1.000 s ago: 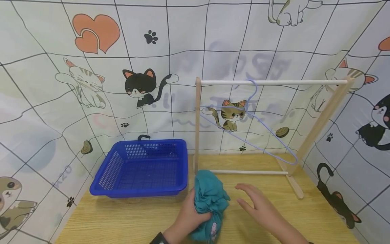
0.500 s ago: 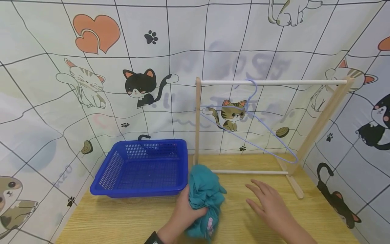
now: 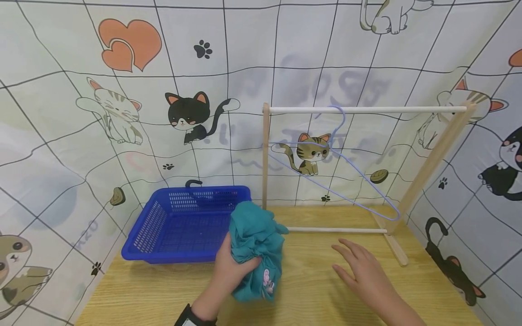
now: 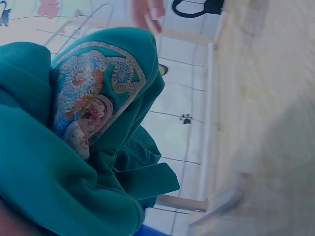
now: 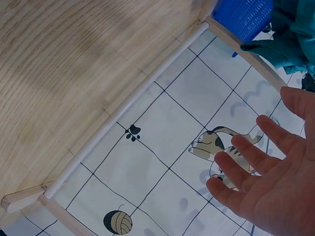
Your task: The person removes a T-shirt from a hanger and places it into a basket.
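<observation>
My left hand (image 3: 230,267) grips a bunched teal garment (image 3: 254,244), thumb across its near side. The garment is held above the table, partly in front of the blue basket's right end. In the left wrist view an embroidered floral patch (image 4: 93,88) shows on the cloth (image 4: 64,157). My right hand (image 3: 360,271) hovers over the table to the right, holding nothing. Its fingers (image 5: 246,162) are spread and relaxed in the right wrist view. The basket (image 3: 138,231), a shallow plastic one with slotted walls, stands at the left; no contents show in its visible part.
A wooden rack (image 3: 428,167) with white rods (image 3: 379,110) stands at the back right. From its top rod hangs a bare lilac hanger (image 3: 359,172). The wooden table (image 3: 318,299) meets a cloth backdrop (image 3: 244,45) printed with cats.
My left hand has carried the garment leftward and upward, toward the basket's right end. My right hand has drawn slightly to the right, away from the garment.
</observation>
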A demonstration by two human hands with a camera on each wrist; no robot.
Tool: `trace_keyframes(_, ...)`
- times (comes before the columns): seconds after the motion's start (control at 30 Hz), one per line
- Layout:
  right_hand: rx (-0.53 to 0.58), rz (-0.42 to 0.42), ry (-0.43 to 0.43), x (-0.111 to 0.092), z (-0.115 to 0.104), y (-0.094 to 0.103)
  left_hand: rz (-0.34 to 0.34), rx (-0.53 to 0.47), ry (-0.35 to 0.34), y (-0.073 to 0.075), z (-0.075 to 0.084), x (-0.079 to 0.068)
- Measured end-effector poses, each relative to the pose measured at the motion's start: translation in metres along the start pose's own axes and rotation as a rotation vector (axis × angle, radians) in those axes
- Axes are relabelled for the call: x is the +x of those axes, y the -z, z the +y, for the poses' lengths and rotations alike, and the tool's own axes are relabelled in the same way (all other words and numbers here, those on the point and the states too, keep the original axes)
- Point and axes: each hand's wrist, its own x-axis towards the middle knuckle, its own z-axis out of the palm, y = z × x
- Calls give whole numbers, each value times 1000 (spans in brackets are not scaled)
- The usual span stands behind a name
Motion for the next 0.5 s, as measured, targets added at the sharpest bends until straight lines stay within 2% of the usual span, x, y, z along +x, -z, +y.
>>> trace_keyframes(0.2, 7, 8, -11, 1, 0, 2, 59, -2, -3, 12, 8, 4)
trace_keyframes(0.5, 1, 18, -14, 2, 2, 4, 96, -39, 1, 29, 14, 12)
